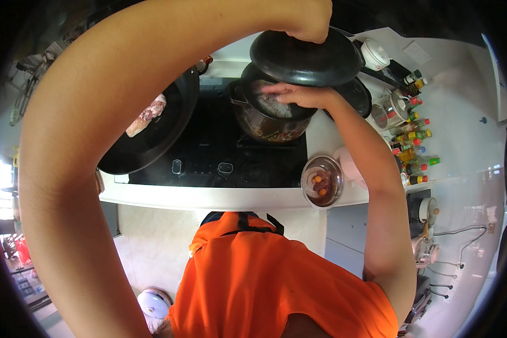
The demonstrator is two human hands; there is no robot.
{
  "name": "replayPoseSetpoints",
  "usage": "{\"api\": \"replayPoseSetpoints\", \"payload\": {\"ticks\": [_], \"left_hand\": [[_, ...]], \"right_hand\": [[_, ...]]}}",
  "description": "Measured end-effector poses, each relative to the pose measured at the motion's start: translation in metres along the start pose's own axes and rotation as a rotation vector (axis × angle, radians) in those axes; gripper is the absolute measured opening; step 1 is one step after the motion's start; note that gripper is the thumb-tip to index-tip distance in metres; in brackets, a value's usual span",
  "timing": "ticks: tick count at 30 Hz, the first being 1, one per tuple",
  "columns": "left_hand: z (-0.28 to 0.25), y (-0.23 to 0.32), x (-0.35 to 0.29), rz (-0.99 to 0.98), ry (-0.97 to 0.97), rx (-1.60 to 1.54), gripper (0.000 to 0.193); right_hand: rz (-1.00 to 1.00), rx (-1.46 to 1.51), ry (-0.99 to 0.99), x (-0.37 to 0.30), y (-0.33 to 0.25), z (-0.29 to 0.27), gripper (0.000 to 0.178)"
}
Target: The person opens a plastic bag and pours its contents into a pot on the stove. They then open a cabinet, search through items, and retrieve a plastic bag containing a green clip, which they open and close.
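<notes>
Fingers [269, 88] of your right hand [301, 97] reach out straight and loosely parted over the mouth of a dark, round pot with a floral-patterned side [270, 129]; you pinch nothing visible, and whether they touch the pale contents [275, 106] cannot be told. Your left hand [313, 27] is curled on top of a domed, glossy black lid [305, 61], seemingly bearing it, though any knob is hidden. The pot sits on a black glass cooktop [205, 155], right of the wide black pan [172, 115] with its piece of pale pink meat [146, 116]. Judging by this, you have the uncovering done; the lid is neither set down nor back on. It hangs above the pot's rear right, apparently dome up; its outline's long axis runs left to right, dipping slightly rightward.
</notes>
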State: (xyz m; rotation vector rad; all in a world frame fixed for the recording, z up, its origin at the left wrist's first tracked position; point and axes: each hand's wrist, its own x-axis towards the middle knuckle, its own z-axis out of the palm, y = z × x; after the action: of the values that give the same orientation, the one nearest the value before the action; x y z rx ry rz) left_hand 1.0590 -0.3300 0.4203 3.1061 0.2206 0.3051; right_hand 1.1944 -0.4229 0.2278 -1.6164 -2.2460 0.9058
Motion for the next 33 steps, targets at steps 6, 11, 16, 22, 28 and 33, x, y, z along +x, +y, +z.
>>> {"api": "replayPoseSetpoints", "payload": {"ticks": [6, 11, 16, 22, 28, 33], "left_hand": [[-0.01, 0.001, -0.001, -0.008, -0.03, 0.093, 0.024], [-0.015, 0.001, -0.005, -0.038, -0.024, 0.028, 0.025], [-0.011, 0.0, -0.003, 0.01, -0.025, 0.063, 0.025], [-0.009, -0.005, -0.005, 0.002, -0.004, 0.049, 0.025], [-0.013, 0.0, -0.008, -0.004, -0.02, 0.084, 0.024], [-0.02, -0.002, -0.014, -0.005, -0.049, 0.008, 0.024]], "right_hand": [[0.228, 1.377, 0.171, -0.017, 0.008, -0.008, 0.063], [0.267, 1.174, 0.383, -0.013, 0.014, 0.0, 0.052], [0.135, 0.532, 0.275, -0.008, 0.011, 0.014, 0.043], [0.291, 1.179, 0.346, -0.017, -0.016, 0.004, 0.072], [0.281, 0.853, 0.305, -0.005, -0.003, 0.017, 0.074], [0.35, 0.684, 0.318, 0.0, 0.015, 0.016, 0.069]]}}
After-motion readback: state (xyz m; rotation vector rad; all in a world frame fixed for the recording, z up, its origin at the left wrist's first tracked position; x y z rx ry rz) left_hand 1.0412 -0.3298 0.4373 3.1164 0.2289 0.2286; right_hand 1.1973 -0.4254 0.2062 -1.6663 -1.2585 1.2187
